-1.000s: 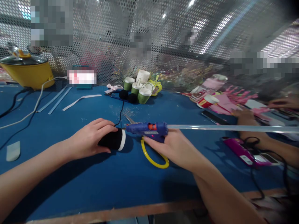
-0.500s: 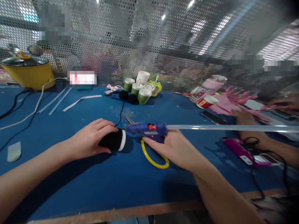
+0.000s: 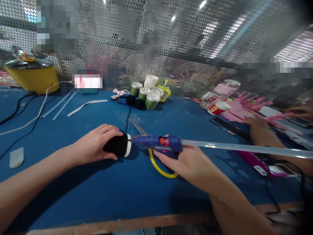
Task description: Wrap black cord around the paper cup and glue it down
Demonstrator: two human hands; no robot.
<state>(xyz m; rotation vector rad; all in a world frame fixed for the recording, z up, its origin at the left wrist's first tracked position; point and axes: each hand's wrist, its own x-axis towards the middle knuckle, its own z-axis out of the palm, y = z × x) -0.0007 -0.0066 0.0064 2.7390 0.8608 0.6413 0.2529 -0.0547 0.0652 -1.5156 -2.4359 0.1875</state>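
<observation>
Black cord covers most of a small cup [image 3: 116, 145] that lies on its side, its white rim facing right. My left hand [image 3: 97, 143] is wrapped round it from the left. A loose black cord [image 3: 128, 118] runs from the cup to the back. My right hand [image 3: 188, 160] grips a blue glue gun [image 3: 156, 142], its nozzle at the cup's rim. From the gun's back a long clear glue stick [image 3: 244, 148] sticks out to the right. Scissors with a yellow handle [image 3: 160, 169] lie under the gun, partly hidden.
Green-wrapped cups [image 3: 152, 101] and black balls of cord [image 3: 140, 104] stand at the back centre. White strips [image 3: 88, 103] and a yellow pot [image 3: 33, 76] are to the left. Another person's arm [image 3: 262, 130] reaches in at the right, near a magenta device [image 3: 251, 162] and pink pieces.
My right hand and the glue gun have moved slightly right and down, and the glue stick now slopes down to the right. My left hand keeps its hold on the cup.
</observation>
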